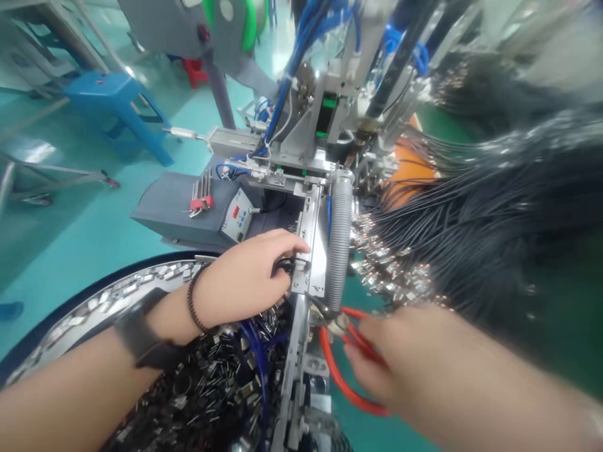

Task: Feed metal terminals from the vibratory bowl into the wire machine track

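My left hand (245, 276) reaches into the crimping machine, its fingers curled around a small black part (284, 267) on a slotted metal plate (308, 263). My right hand (381, 358) grips red-handled pliers (343, 351), whose steel jaws sit close to the machine's lower frame. The jaws' contents are hidden or too blurred to tell. A thick bundle of black wires (471, 220) fills the right side, with shiny metal terminals (386, 270) on its ends just beyond the pliers.
A vibratory bowl feeder (103, 307) full of small metal parts lies under my left forearm. A grey corrugated hose (340, 245) runs beside the plate. Blue pneumatic tubes (301, 63) rise above a grey control box (238, 215). A blue stool (117, 107) stands on the green floor.
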### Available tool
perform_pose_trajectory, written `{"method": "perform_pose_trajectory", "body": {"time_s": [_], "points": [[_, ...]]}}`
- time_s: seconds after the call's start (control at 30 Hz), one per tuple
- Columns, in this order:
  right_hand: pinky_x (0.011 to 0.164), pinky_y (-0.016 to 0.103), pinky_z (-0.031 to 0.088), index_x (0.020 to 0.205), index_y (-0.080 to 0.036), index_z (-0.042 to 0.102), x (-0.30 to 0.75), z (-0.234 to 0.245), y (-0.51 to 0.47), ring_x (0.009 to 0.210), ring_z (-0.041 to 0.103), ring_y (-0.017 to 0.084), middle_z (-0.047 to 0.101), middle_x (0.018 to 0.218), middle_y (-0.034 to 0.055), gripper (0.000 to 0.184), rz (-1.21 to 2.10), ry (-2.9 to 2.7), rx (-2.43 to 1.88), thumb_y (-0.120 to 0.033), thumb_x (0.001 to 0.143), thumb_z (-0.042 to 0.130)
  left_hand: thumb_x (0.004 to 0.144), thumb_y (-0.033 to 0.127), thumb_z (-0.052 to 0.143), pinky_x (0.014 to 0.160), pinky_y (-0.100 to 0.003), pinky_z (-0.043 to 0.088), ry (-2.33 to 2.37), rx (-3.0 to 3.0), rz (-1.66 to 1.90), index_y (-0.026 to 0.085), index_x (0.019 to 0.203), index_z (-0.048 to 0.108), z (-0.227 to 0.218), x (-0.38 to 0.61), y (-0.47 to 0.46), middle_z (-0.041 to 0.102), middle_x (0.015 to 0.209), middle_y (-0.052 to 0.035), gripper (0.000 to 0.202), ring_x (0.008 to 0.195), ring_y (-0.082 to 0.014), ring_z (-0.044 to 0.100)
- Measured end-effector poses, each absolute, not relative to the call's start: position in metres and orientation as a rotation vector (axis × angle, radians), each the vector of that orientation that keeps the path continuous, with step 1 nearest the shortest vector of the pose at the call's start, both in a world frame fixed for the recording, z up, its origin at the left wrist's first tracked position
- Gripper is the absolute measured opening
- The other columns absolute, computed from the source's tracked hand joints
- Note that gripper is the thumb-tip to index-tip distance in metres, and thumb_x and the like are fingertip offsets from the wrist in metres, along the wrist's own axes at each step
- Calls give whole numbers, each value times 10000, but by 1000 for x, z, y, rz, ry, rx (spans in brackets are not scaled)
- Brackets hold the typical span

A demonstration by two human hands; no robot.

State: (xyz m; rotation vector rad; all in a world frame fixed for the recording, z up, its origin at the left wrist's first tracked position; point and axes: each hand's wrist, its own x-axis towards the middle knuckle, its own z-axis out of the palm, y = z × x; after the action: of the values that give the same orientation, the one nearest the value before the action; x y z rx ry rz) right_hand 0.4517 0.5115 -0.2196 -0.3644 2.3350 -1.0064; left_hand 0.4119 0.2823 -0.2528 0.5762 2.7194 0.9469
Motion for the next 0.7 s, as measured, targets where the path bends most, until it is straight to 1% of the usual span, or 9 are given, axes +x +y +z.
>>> {"method": "perform_pose_trajectory", "body": {"time_s": [0.07,0.1,0.17,0.27,0.37,0.53,0.6,0.67,0.7], "points": [[377,270,71,438,-203,409,463,-218,503,342,106,37,329,361,-54,377,-837,2288,-252,-300,748,600,721,83,421,889,-381,494,2696,536,1019,249,1115,594,-252,411,280,602,1144,-32,462,1014,-196,570],[368,256,93,461,-204,408,470,-218,500,337,156,42,358,369,-46,380,-861,2190,-144,-346,781,555,722,76,410,883,-385,496,2686,516,1057,243,1101,595,-253,411,280,603,1135,-34,454,1010,-193,568],[352,226,137,543,-210,425,483,-222,498,335,219,51,381,378,-50,387,-1081,1893,120,-462,834,466,726,72,398,878,-389,496,2677,491,1122,235,1067,598,-255,409,278,605,1115,-33,428,1002,-188,568],[331,195,113,658,-219,433,504,-231,492,328,161,43,321,369,-96,414,-1516,1502,447,-602,815,459,726,83,397,867,-400,498,2670,486,1137,240,1028,605,-257,408,278,609,1085,-23,399,973,-188,574],[332,174,88,705,-214,443,519,-236,478,343,113,27,308,381,-114,430,-1776,1297,589,-626,766,549,711,83,409,882,-397,490,2682,543,1122,243,1026,614,-257,408,278,610,1091,-18,409,974,-193,573],[331,164,127,693,-205,439,531,-230,452,320,140,18,300,360,-109,483,-1914,1227,708,-669,760,555,709,65,447,972,-379,440,2719,829,1118,225,1077,588,-253,412,280,589,1156,-22,426,1102,-198,509],[327,160,137,691,-204,437,530,-229,444,311,158,17,309,357,-107,501,-1940,1202,749,-685,738,570,728,93,499,969,-371,431,2729,954,1102,213,1014,581,-249,414,280,593,1104,-24,321,1084,-195,500],[324,148,123,709,-201,442,528,-231,439,316,149,10,330,371,-108,500,-1975,1143,813,-679,726,590,752,152,568,920,-368,439,2825,985,1078,193,895,548,-240,420,281,589,981,-28,150,990,-190,510],[323,143,117,719,-198,449,527,-234,437,318,146,9,338,375,-108,495,-1986,1119,840,-673,732,588,765,179,592,885,-365,441,2918,966,1058,187,846,517,-233,424,281,574,926,-28,110,939,-185,509]]}}
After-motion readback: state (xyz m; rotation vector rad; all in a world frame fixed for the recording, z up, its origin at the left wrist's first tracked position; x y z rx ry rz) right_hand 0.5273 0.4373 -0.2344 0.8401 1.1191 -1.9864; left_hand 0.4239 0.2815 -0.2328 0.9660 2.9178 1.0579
